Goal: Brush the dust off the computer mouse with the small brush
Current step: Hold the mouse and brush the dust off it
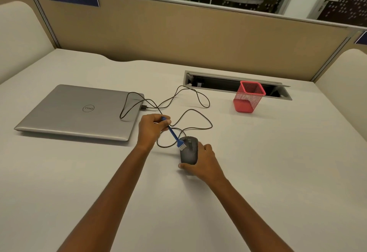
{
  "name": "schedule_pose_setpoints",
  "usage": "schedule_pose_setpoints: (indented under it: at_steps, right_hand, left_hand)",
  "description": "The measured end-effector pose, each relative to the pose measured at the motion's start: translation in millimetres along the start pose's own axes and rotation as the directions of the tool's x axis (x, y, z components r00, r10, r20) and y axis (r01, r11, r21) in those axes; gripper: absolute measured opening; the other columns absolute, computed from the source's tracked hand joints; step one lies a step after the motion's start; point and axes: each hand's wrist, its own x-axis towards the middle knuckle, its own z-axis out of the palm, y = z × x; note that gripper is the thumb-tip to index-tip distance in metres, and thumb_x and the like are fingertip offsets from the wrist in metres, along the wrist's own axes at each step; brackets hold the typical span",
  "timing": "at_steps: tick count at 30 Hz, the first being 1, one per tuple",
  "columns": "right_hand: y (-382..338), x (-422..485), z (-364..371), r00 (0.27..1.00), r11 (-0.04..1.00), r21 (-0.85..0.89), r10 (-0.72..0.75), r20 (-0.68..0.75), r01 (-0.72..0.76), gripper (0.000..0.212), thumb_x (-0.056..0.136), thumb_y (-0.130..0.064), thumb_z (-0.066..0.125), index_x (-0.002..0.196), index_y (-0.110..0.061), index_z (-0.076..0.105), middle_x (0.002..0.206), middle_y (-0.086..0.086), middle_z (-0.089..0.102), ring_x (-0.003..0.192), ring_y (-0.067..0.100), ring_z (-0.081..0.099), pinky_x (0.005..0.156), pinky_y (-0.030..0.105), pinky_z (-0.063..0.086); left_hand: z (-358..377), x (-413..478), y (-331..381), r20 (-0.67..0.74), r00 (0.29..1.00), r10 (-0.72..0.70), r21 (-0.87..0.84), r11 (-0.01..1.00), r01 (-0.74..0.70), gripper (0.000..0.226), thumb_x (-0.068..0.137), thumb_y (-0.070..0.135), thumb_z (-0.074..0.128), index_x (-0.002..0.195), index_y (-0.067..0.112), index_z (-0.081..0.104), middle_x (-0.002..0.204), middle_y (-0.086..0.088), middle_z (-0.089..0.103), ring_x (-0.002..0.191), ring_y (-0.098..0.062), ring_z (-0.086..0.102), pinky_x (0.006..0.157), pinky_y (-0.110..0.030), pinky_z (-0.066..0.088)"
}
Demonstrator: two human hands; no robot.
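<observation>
A dark grey wired computer mouse (188, 153) lies on the white desk, near the middle. My right hand (204, 161) grips it from the right and near side, thumb at its rear. My left hand (152, 127) holds the upper end of a small blue brush (175, 136) that slants down to the right. The brush's white bristles rest on the mouse's left front, beside the scroll wheel. The mouse's black cable (190, 103) loops over the desk to the laptop.
A shut silver laptop (77, 113) lies to the left, with the cable plugged into its right side. A red mesh pen cup (248, 97) stands at the back right, before an open cable slot (228, 82). A beige partition closes off the far edge.
</observation>
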Motion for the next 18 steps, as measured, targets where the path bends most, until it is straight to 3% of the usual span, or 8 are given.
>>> schedule_pose_setpoints:
  at_steps: [4, 7, 12, 18]
  right_hand:
    - [-1, 1, 3, 1.0, 1.0, 0.008, 0.011, -0.025, -0.011, 0.087, 0.069, -0.042, 0.075, 0.134, -0.012, 0.027, 0.127, 0.011, 0.039, 0.116, 0.023, 0.04, 0.093, 0.032, 0.045]
    - [-2, 2, 5, 1.0, 1.0, 0.001, 0.016, -0.027, -0.016, 0.086, 0.07, -0.041, 0.075, 0.135, -0.011, 0.026, 0.128, 0.011, 0.038, 0.117, 0.023, 0.04, 0.094, 0.032, 0.045]
    - [-3, 2, 5, 0.999, 1.0, -0.01, 0.029, -0.017, -0.029, 0.088, 0.072, -0.041, 0.073, 0.136, -0.01, 0.022, 0.13, 0.012, 0.036, 0.119, 0.023, 0.038, 0.095, 0.032, 0.044]
    - [-2, 2, 5, 0.999, 0.999, -0.03, 0.013, -0.034, -0.014, 0.089, 0.072, -0.042, 0.072, 0.138, -0.009, 0.02, 0.13, 0.013, 0.035, 0.118, 0.024, 0.038, 0.094, 0.033, 0.044]
  left_hand:
    - [0, 4, 1, 0.039, 0.999, -0.015, 0.028, 1.0, 0.014, 0.018, 0.081, 0.0, 0.059, 0.097, -0.008, 0.064, 0.077, -0.007, 0.061, 0.064, -0.011, 0.058, 0.052, -0.004, 0.05]
    - [6, 6, -4, 0.061, 0.997, -0.037, 0.073, 0.997, 0.032, 0.018, 0.081, 0.002, 0.06, 0.097, -0.007, 0.064, 0.081, -0.01, 0.062, 0.064, -0.011, 0.058, 0.051, -0.004, 0.05]
    - [9, 10, -13, -0.062, 0.998, 0.019, 0.162, 0.987, -0.008, 0.015, 0.083, 0.003, 0.058, 0.091, -0.007, 0.065, 0.083, -0.016, 0.063, 0.048, -0.005, 0.06, 0.048, -0.003, 0.047]
    - [7, 9, -3, -0.198, 0.972, 0.129, 0.116, 0.987, -0.107, 0.012, 0.083, -0.001, 0.056, 0.089, -0.006, 0.065, 0.081, -0.011, 0.06, 0.061, -0.008, 0.056, 0.053, -0.003, 0.048]
